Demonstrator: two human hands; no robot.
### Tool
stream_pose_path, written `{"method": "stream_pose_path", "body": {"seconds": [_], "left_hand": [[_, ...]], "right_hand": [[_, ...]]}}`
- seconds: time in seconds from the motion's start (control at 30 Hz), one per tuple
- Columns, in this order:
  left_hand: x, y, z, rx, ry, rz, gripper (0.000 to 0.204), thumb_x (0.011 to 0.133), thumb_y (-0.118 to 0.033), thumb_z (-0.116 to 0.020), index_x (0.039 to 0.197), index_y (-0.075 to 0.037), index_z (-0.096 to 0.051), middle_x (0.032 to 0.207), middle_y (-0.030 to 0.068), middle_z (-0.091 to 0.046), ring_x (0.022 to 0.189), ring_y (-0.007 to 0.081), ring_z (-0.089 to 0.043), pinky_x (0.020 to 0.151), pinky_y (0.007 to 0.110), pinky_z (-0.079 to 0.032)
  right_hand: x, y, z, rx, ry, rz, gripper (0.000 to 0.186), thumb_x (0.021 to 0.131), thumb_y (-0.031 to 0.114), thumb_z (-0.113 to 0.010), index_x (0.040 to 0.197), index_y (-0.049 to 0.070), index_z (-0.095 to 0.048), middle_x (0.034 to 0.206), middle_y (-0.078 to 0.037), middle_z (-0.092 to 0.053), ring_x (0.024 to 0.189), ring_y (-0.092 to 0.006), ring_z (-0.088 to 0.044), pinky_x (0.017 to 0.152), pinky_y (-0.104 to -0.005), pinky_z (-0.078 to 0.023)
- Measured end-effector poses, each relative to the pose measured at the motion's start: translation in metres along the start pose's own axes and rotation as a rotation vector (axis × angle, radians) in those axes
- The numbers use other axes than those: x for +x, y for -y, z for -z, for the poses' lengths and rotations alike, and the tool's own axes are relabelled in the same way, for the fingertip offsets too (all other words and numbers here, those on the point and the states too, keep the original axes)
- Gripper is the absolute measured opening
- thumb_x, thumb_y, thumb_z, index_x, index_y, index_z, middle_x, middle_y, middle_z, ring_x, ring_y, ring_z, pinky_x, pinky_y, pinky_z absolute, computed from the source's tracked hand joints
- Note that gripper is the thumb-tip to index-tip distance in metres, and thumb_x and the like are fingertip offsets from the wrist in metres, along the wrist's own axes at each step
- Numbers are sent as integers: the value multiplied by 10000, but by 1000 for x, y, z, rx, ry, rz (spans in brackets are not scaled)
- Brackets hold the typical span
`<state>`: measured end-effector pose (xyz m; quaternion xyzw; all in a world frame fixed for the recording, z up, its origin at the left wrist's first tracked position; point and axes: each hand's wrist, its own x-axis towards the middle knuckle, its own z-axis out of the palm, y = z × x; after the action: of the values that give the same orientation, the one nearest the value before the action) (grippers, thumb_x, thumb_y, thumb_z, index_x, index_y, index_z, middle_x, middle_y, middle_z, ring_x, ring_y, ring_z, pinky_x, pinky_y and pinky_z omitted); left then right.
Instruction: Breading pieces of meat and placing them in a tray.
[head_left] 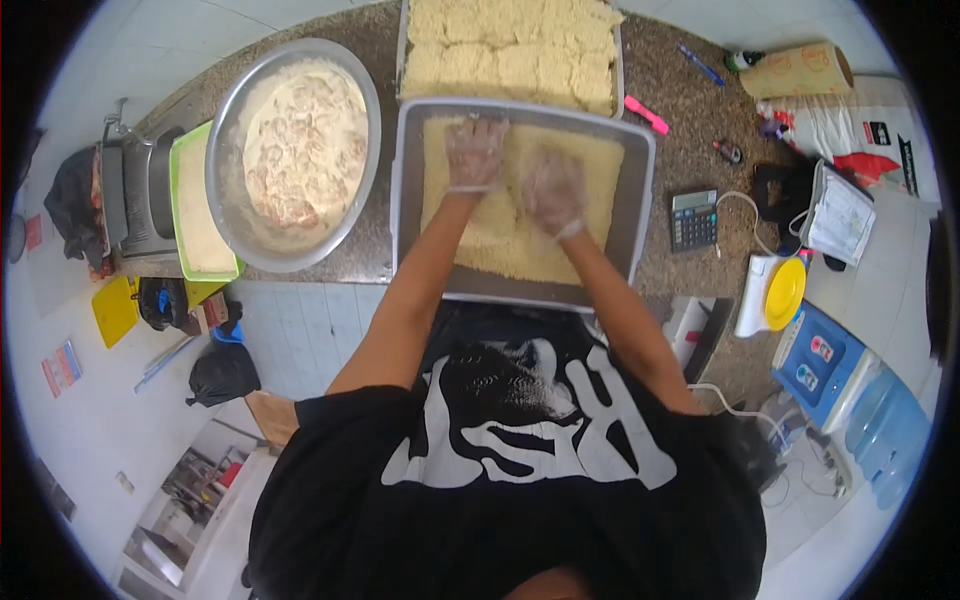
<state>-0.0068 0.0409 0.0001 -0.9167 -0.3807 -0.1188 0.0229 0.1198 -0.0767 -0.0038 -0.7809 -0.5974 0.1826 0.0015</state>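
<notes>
A grey plastic tub point(398, 190) in front of me holds a layer of pale yellow breadcrumbs point(600, 185). Both hands wear clear disposable gloves and are inside the tub. Toward its far left side, my left hand point(476, 155) lies on the crumbs with its fingers stretched out. To the right of it, my right hand point(553, 190) is at the crumbs too, smeared by motion, so its fingers are unclear. Left of the tub stands a large metal bowl point(226, 225) of raw-looking pieces in creamy batter. Behind the tub, a tray point(619, 60) carries rows of crumb-coated pieces.
A green-rimmed tray point(236, 270) of pale powder sits partly under the bowl, near a stove point(150, 190). On the right of the counter lie a pink marker point(647, 115), a blue pen point(702, 65), a calculator point(694, 220) and a white scale point(755, 290) with a yellow plate point(786, 295).
</notes>
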Motion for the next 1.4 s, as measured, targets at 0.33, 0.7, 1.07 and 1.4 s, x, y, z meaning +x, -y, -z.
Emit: {"method": "stream_pose_path", "body": {"seconds": [0.33,0.7,1.07,1.4], "left_hand": [[-51,15,55,-99,742,163,364,822,-212,-558,1121,-11,-610,1150,226,-594,1091,323,-578,942,456,-444],[-95,-28,95,-808,967,527,455,918,-332,-501,1167,37,-596,1177,266,-591,1100,388,-571,926,408,-457],[-80,22,103,-988,319,847,391,918,-218,-559,1251,-22,-501,1163,126,-602,1065,240,-575,917,346,-441],[-102,38,92,-1194,302,938,369,928,-191,-564,1248,-25,-488,1179,108,-572,1078,192,-533,936,313,-413]], "right_hand": [[-32,-54,-34,131,-363,-234,427,830,263,-556,1177,15,-560,1190,-223,-563,1141,-355,-510,1008,-441,-373],[-112,1,-57,684,-59,567,310,951,205,-388,1168,67,-561,1075,-264,-604,979,-363,-613,782,-499,-485],[56,112,56,187,356,174,318,932,288,-450,1154,108,-590,999,-112,-649,982,-313,-595,967,-497,-380],[34,110,6,63,-114,450,440,877,402,-523,1269,204,-548,1233,-80,-553,1189,-280,-465,1034,-529,-299]]}}
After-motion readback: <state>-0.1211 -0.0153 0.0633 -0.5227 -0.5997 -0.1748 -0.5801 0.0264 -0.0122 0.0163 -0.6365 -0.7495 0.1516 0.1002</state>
